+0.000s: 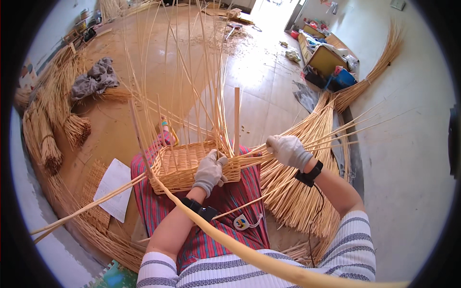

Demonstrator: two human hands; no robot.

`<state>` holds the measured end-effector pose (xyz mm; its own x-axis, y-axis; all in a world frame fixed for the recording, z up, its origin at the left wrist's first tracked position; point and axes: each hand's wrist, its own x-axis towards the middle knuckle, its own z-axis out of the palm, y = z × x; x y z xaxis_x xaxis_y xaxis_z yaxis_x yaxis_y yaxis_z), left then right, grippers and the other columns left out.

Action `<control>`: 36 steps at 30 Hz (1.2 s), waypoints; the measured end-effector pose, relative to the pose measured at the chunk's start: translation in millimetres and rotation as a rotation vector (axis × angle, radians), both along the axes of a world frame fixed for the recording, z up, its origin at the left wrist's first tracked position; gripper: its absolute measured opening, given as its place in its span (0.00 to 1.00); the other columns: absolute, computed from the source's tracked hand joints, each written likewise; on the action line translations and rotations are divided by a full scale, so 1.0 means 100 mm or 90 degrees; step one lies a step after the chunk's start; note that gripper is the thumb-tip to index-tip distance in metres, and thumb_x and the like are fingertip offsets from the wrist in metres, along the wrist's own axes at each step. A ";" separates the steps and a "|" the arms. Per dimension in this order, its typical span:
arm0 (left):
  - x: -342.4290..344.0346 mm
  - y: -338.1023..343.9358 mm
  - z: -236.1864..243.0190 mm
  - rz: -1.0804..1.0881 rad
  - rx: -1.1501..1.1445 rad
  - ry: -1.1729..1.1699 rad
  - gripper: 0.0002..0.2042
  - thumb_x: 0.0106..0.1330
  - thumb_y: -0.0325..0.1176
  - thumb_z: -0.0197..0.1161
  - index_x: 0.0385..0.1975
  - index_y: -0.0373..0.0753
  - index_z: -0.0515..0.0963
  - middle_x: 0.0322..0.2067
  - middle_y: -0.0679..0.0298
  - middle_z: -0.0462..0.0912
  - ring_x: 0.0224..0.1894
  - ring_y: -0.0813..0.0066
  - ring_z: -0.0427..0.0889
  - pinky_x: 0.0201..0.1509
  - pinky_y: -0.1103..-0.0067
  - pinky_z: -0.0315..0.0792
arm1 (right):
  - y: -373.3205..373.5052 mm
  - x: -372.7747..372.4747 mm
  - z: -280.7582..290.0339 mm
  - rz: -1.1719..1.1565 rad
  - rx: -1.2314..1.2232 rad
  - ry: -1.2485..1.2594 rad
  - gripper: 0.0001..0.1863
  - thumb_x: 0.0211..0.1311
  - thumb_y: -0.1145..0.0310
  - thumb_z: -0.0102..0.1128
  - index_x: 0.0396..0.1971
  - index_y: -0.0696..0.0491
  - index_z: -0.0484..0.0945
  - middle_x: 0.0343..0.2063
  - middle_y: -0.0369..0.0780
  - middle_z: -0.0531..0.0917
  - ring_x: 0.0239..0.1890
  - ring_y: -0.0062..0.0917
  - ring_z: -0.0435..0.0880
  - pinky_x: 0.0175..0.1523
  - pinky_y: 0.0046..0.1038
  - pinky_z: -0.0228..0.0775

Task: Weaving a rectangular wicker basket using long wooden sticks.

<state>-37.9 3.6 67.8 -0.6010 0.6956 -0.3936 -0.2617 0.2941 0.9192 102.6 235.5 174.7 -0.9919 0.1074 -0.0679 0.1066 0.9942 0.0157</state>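
A shallow wicker basket (pixel 185 158) rests on the red striped cloth (pixel 153 216) over my lap, with tall thin stakes (pixel 180 62) rising from its far side. My left hand (pixel 210 170), in a pale glove, is closed on the basket's near wall toward its right end. To the right of the basket, my gloved right hand (pixel 289 151) is closed around willow rods (pixel 252 160) that come out of the right corner. Flat upright sticks (pixel 236 120) stand at the corners. One thick peeled rod (pixel 235 249) slants across my left forearm to the lower right.
A large bundle of rods (pixel 307 197) fans out on the floor at right. More bundles (pixel 50 144) and a grey cloth (pixel 96 77) lie left, near white paper (pixel 114 192). An open box of odds and ends (pixel 329 62) stands by the right wall.
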 end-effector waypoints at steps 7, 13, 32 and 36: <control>0.12 0.07 -0.22 0.106 0.044 0.081 0.11 0.78 0.39 0.52 0.40 0.37 0.72 0.19 0.60 0.78 0.12 0.70 0.81 0.12 0.76 0.71 | -0.30 -1.17 0.39 0.306 0.230 0.292 0.09 0.56 0.65 0.62 0.38 0.43 0.80 0.23 0.33 0.78 0.36 0.28 0.81 0.51 0.32 0.70; 0.05 0.10 -0.17 0.094 0.063 0.012 0.16 0.79 0.44 0.49 0.42 0.35 0.72 0.22 0.58 0.81 0.13 0.69 0.81 0.13 0.76 0.72 | -0.65 -1.83 0.22 0.297 0.166 0.269 0.08 0.58 0.64 0.63 0.37 0.46 0.80 0.32 0.35 0.81 0.40 0.32 0.80 0.54 0.37 0.70; 0.39 0.05 -0.29 -0.155 -0.344 0.687 0.45 0.59 0.26 0.62 0.76 0.53 0.45 0.72 0.35 0.51 0.29 0.52 0.88 0.25 0.61 0.80 | -0.48 -0.50 -0.31 0.067 0.056 0.305 0.17 0.61 0.56 0.64 0.45 0.49 0.81 0.41 0.36 0.85 0.49 0.35 0.83 0.51 0.40 0.71; 0.28 0.05 -0.28 -0.210 -0.347 0.707 0.37 0.59 0.27 0.61 0.70 0.48 0.54 0.65 0.37 0.64 0.28 0.53 0.88 0.23 0.62 0.79 | -0.67 -0.35 -0.66 -0.108 -0.032 0.155 0.17 0.65 0.49 0.58 0.35 0.47 0.86 0.33 0.36 0.87 0.43 0.31 0.85 0.51 0.37 0.70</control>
<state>-10.1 8.4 40.0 -0.6189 0.7820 -0.0738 0.7225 0.6036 0.3372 67.2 168.9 108.9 -0.9476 0.2760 0.1608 0.2664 0.9606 -0.0789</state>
